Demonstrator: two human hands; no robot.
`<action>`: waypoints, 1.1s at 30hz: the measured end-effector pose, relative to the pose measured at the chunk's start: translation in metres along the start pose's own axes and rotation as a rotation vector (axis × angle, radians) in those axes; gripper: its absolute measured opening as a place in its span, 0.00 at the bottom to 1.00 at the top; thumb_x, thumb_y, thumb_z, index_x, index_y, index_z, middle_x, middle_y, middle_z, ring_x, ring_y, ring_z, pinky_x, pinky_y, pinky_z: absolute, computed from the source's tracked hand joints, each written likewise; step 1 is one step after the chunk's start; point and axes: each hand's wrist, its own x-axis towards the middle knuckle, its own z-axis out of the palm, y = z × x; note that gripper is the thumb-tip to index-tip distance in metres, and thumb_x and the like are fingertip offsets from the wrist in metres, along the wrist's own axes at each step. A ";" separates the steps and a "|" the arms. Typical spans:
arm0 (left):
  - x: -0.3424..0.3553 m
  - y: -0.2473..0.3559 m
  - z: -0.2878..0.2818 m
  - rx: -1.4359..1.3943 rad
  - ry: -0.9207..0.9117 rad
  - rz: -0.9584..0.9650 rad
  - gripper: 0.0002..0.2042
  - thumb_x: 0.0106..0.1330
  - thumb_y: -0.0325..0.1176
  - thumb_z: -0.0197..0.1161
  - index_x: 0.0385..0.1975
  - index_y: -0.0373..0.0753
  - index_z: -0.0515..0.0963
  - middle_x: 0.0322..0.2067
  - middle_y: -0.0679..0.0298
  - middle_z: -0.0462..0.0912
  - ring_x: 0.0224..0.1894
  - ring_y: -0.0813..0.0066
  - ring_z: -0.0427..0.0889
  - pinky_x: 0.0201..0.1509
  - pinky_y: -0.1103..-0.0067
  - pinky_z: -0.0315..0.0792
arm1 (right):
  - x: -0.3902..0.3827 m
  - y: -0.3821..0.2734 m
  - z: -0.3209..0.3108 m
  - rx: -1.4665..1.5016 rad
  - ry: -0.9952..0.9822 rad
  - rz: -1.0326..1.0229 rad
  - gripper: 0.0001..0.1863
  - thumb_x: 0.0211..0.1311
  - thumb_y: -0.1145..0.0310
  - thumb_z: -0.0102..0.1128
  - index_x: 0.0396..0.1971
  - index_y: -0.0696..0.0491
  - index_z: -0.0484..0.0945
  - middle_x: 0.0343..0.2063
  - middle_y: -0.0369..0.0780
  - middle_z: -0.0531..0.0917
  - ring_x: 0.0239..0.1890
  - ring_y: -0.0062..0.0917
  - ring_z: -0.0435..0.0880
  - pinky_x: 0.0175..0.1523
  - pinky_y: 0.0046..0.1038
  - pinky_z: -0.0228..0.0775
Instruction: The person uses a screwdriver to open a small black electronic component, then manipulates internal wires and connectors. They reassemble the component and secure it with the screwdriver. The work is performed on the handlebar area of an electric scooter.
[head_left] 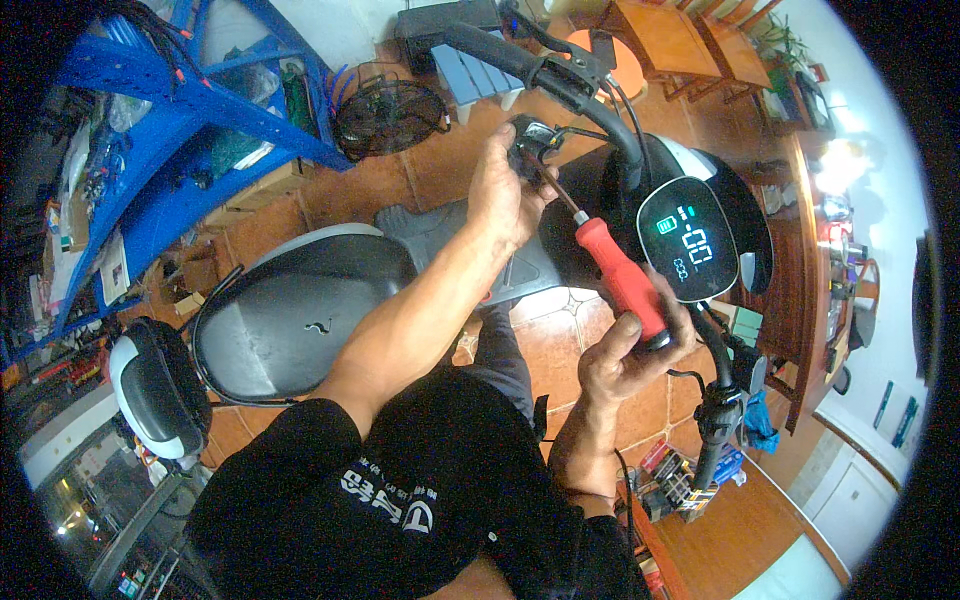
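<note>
My left hand [497, 200] is closed around a small black handlebar switch housing [534, 136], with a cable running from it toward the handlebar [565, 84] of an electric scooter. In my right hand [625, 362] is a screwdriver [618, 268] with a red handle, gripped near its butt end. Its metal shaft slants up and left, and the tip meets the housing beside my left fingers. Exactly where the tip sits is hidden. A lit round-cornered display [688, 240] stands just right of the screwdriver.
The scooter's black seat [300, 318] lies to the left, with a rear backrest [160, 385] behind it. Blue shelving [225, 110] and a black fan [388, 115] stand at far left. The other grip [708, 465] is low right, near stacked boxes [680, 480] and a wooden desk [795, 270].
</note>
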 end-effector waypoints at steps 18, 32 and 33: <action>0.001 -0.003 -0.007 -0.016 -0.087 -0.007 0.15 0.70 0.49 0.47 0.40 0.43 0.70 0.29 0.63 0.77 0.21 0.76 0.71 0.20 0.81 0.65 | 0.056 -0.032 -0.020 -0.414 -0.327 -0.115 0.24 0.50 0.71 0.65 0.48 0.58 0.69 0.37 0.46 0.77 0.39 0.37 0.78 0.46 0.32 0.71; -0.001 -0.004 -0.010 -0.003 -0.134 0.037 0.14 0.71 0.46 0.45 0.44 0.44 0.68 0.31 0.62 0.77 0.23 0.77 0.72 0.20 0.81 0.65 | 0.053 -0.036 -0.029 -0.391 -0.379 0.005 0.26 0.50 0.72 0.62 0.50 0.60 0.67 0.43 0.49 0.74 0.45 0.41 0.75 0.51 0.36 0.68; -0.002 -0.003 -0.010 0.001 -0.137 0.048 0.14 0.71 0.46 0.45 0.45 0.44 0.68 0.31 0.62 0.77 0.23 0.77 0.72 0.20 0.81 0.65 | 0.056 -0.037 -0.025 -0.340 -0.350 -0.052 0.24 0.50 0.72 0.62 0.49 0.60 0.68 0.40 0.48 0.75 0.43 0.40 0.77 0.48 0.34 0.70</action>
